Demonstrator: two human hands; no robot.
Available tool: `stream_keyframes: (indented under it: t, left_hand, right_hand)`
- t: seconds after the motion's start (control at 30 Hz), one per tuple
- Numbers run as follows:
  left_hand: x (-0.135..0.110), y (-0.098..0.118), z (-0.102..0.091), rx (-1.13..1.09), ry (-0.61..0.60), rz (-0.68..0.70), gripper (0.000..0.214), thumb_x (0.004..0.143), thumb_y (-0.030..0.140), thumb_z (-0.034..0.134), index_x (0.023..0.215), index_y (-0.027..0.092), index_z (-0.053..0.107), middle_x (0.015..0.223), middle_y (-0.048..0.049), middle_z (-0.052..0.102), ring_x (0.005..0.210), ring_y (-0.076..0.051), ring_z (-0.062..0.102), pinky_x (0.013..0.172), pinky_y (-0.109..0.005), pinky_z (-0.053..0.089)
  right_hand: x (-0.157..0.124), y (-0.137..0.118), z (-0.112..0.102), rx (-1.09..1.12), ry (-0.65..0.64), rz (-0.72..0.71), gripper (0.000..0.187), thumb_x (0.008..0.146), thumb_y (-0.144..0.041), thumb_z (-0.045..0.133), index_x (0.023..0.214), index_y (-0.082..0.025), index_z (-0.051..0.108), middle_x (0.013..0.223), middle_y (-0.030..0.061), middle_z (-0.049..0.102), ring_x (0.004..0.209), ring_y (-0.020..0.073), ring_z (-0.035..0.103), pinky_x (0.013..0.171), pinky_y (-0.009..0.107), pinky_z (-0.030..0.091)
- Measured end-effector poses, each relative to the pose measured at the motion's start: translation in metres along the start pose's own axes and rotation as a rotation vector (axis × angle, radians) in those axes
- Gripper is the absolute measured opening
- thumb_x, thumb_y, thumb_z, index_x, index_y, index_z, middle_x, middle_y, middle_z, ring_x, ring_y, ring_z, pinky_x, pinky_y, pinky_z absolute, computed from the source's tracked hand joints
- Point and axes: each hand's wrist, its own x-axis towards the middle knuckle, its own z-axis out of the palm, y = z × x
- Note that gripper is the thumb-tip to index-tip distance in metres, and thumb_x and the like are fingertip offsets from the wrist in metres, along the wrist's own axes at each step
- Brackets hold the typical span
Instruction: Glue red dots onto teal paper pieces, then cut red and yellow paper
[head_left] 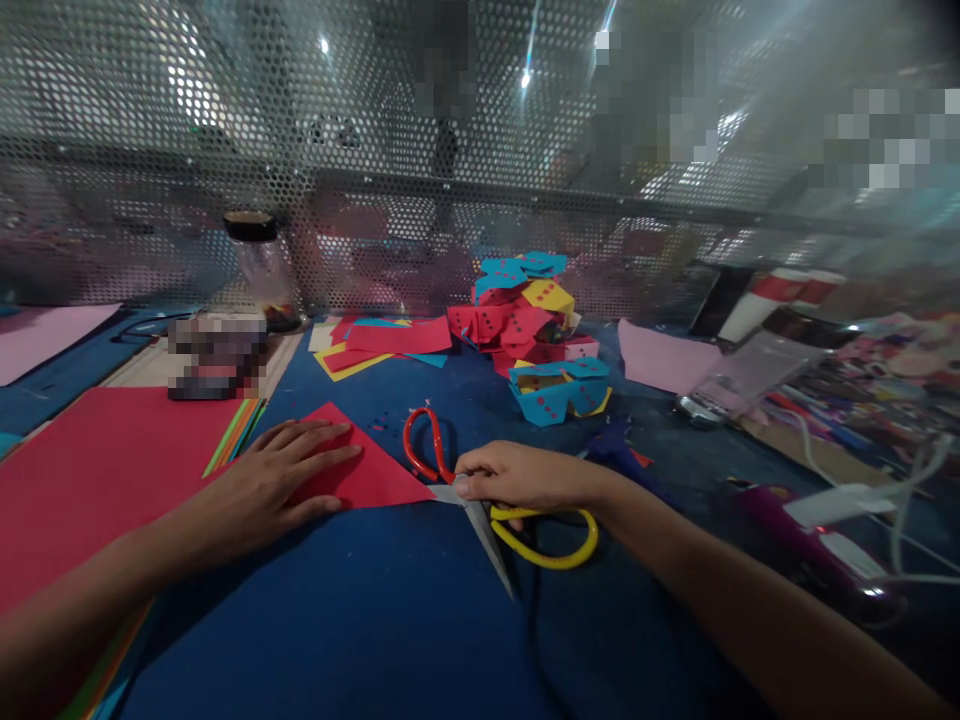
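Note:
My left hand [296,460] lies flat on a folded piece of red paper [375,467] that tapers to a point on the right. My right hand [517,475] is closed around the middle of a pair of scissors [491,550], near the pivot. The scissors have one red handle and one yellow handle, and their blades are spread wide. One blade meets the pointed tip of the red paper; the other points down toward me over the blue table [337,610]. Part of the pivot is hidden by my fingers.
Behind my hands are cut paper strips [397,337] and a pile of dotted paper shapes [517,320]. Large red sheets [97,460] lie left. A lidded jar [262,270] stands by the perforated metal screen [360,150]. A purple device [814,550] with white cables lies right.

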Motion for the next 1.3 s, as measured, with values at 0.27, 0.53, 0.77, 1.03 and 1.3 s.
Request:
stream_keyframes:
  t: [0.27, 0.53, 0.77, 1.03, 1.3]
  left_hand:
    - [0.001, 0.001, 0.010, 0.019, 0.034, -0.020, 0.062, 0.095, 0.064, 0.047, 0.153, 0.041, 0.037, 0.164, 0.0016, 0.032, 0.150, -0.032, 0.028, 0.121, -0.055, 0.025]
    - [0.007, 0.011, 0.009, 0.030, 0.056, -0.065, 0.055, 0.099, 0.062, 0.040, 0.149, 0.040, 0.045, 0.160, 0.0000, 0.041, 0.148, -0.031, 0.033, 0.120, -0.054, 0.025]
    - [0.010, 0.006, 0.006, -0.007, -0.017, 0.077, 0.061, 0.103, 0.056, 0.035, 0.158, 0.039, 0.019, 0.165, 0.0024, 0.029, 0.152, -0.024, 0.025, 0.125, -0.048, 0.013]
    - [0.012, 0.007, 0.004, -0.004, -0.036, 0.078, 0.057, 0.103, 0.056, 0.032, 0.157, 0.039, 0.024, 0.164, 0.0038, 0.030, 0.152, -0.023, 0.023, 0.125, -0.047, 0.013]
    - [0.011, 0.008, 0.004, -0.014, -0.041, 0.067, 0.057, 0.103, 0.056, 0.032, 0.157, 0.039, 0.024, 0.164, 0.0034, 0.031, 0.152, -0.024, 0.025, 0.125, -0.048, 0.014]
  right_hand:
    - [0.002, 0.002, -0.001, -0.126, 0.045, -0.058, 0.029, 0.095, -0.042, 0.049, 0.077, -0.019, 0.050, 0.065, -0.0053, 0.041, 0.057, 0.0088, 0.039, 0.051, 0.022, 0.027]
    - [0.002, 0.005, -0.003, -0.110, 0.047, -0.023, 0.029, 0.094, -0.042, 0.049, 0.078, -0.019, 0.051, 0.066, -0.0052, 0.041, 0.056, 0.0084, 0.036, 0.050, 0.021, 0.026]
    - [0.002, 0.003, -0.003, -0.126, 0.050, -0.025, 0.028, 0.093, -0.042, 0.050, 0.076, -0.019, 0.051, 0.066, -0.0048, 0.040, 0.057, 0.0090, 0.038, 0.052, 0.022, 0.027]
    - [0.001, 0.004, -0.005, -0.140, 0.041, -0.053, 0.025, 0.092, -0.038, 0.050, 0.078, -0.018, 0.055, 0.067, -0.0044, 0.043, 0.058, 0.0089, 0.039, 0.052, 0.021, 0.027]
    - [0.000, 0.004, -0.002, -0.098, 0.039, -0.011, 0.026, 0.092, -0.040, 0.049, 0.080, -0.018, 0.054, 0.066, -0.0048, 0.040, 0.057, 0.0083, 0.039, 0.050, 0.020, 0.028]
